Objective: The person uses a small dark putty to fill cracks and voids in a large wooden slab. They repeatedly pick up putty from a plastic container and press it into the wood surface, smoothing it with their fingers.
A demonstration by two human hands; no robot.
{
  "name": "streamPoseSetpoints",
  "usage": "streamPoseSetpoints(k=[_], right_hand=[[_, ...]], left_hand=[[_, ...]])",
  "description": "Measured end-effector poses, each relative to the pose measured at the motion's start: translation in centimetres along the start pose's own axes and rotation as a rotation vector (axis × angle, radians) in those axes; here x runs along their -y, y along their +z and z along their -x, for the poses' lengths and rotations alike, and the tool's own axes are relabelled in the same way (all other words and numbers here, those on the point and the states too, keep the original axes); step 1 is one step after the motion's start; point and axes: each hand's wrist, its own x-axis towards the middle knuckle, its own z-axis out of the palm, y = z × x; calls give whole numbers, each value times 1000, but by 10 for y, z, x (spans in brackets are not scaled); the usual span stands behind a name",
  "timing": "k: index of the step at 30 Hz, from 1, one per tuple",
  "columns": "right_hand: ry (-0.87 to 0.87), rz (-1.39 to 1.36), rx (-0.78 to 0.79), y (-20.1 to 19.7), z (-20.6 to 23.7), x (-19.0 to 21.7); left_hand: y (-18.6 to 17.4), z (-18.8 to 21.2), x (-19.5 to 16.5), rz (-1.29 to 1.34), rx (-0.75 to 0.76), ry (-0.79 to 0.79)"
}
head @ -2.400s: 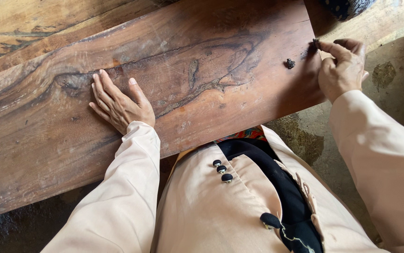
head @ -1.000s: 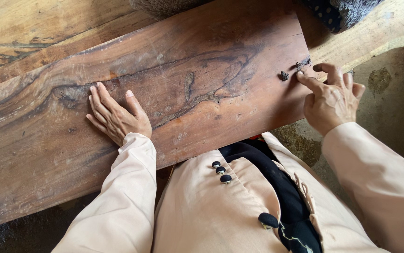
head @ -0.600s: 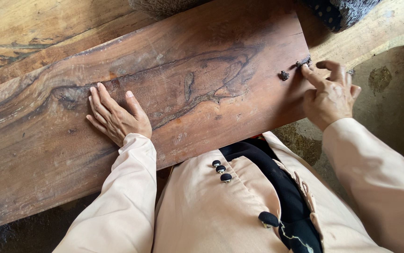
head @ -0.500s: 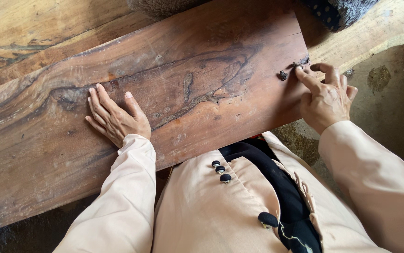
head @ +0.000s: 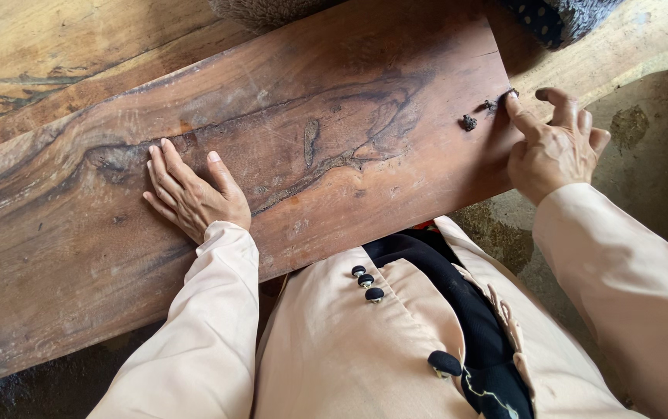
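Note:
A thick reddish-brown wooden plank (head: 334,147) with dark wavy grain runs across the view in front of me. My left hand (head: 190,190) lies flat on it, fingers spread, palm down on the grain. My right hand (head: 555,147) rests at the plank's right end, its thumb and forefinger touching the edge close to a small dark knot (head: 468,122) and a dark mark at the corner. Neither hand holds anything.
A paler, yellowish board (head: 62,54) lies behind the plank at upper left, and another pale beam (head: 628,46) runs at upper right. Dark patterned cloth (head: 559,15) sits at the top. Below right is a stained concrete floor (head: 659,163). My light pink buttoned garment fills the foreground.
My right hand has slid along the plank's right end, from the upper corner down toward the dark knot. My left hand has stayed flat on the wood.

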Motion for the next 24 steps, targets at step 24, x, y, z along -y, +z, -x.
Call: streamPoseSetpoints(k=[24], right_hand=[[564, -1315, 156, 7, -52, -7]], left_hand=[[1, 0, 1, -8, -7, 5]])
